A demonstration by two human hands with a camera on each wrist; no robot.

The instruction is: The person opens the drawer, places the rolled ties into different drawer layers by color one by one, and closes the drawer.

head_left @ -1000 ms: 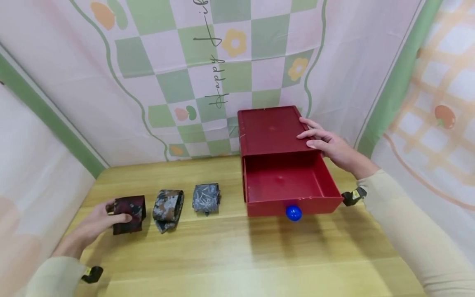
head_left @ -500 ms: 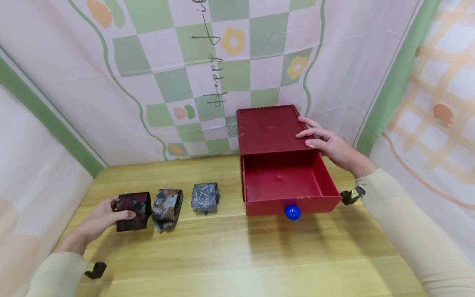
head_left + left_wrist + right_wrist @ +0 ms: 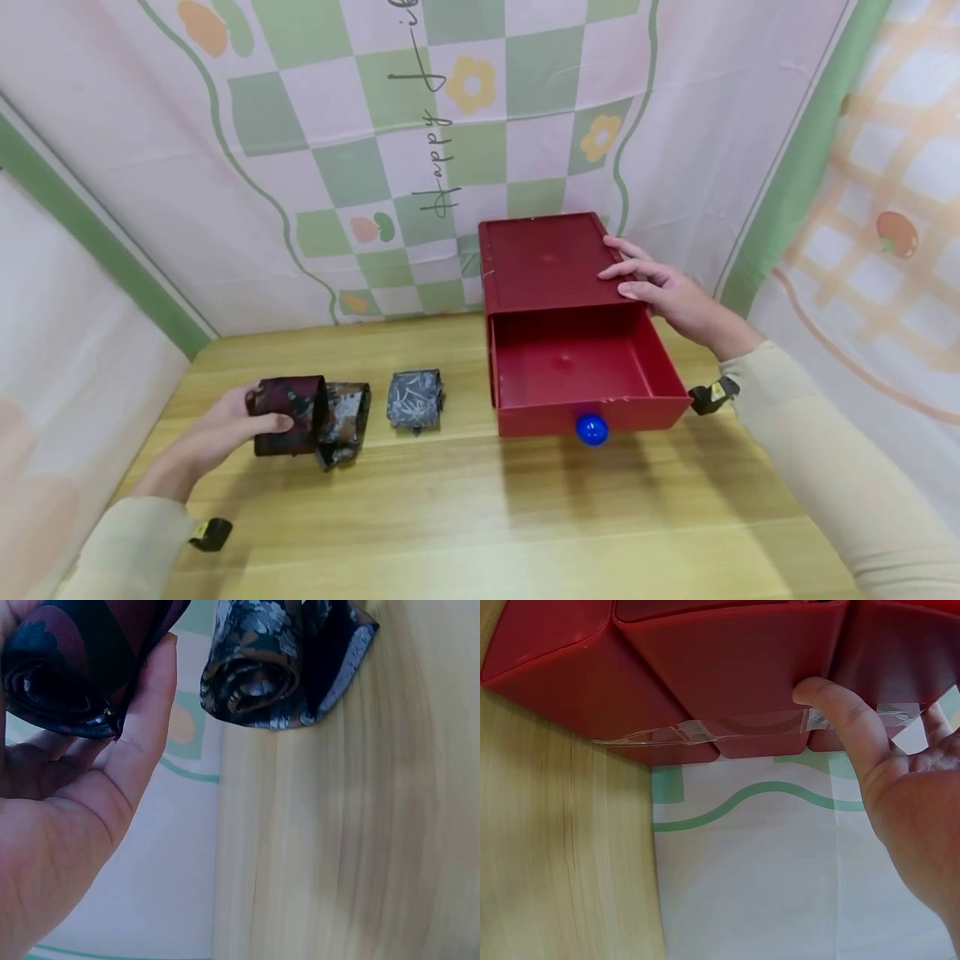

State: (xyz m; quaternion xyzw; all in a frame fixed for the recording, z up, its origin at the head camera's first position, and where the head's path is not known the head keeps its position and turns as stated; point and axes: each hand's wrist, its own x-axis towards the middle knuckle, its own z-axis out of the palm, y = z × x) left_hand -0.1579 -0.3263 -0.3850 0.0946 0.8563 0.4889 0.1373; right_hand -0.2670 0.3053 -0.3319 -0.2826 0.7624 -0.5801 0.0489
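My left hand (image 3: 217, 433) grips a rolled dark maroon necktie (image 3: 288, 417), thumb on the near side. In the left wrist view, the coiled end of this maroon roll (image 3: 60, 682) faces the camera. From the head, it partly covers a rolled brown-and-grey floral necktie (image 3: 347, 421). Further right lies a grey-blue rolled necktie (image 3: 415, 400) with a leaf pattern. My right hand (image 3: 667, 292) rests on the right edge of a red box (image 3: 551, 262), fingers spread over its top. Its drawer (image 3: 570, 367) is pulled out, bare inside, with a blue round knob (image 3: 592, 430).
All of this is on a light wooden table (image 3: 420, 517). A patterned curtain (image 3: 420, 167) hangs directly behind it, with more cloth at both sides. Clear tape (image 3: 697, 731) runs across the red box in the right wrist view.
My left hand has carried the maroon necktie rightward and slightly away from me, and it now overlaps the brown-and-grey one in the head view. The right hand and drawer stay put.
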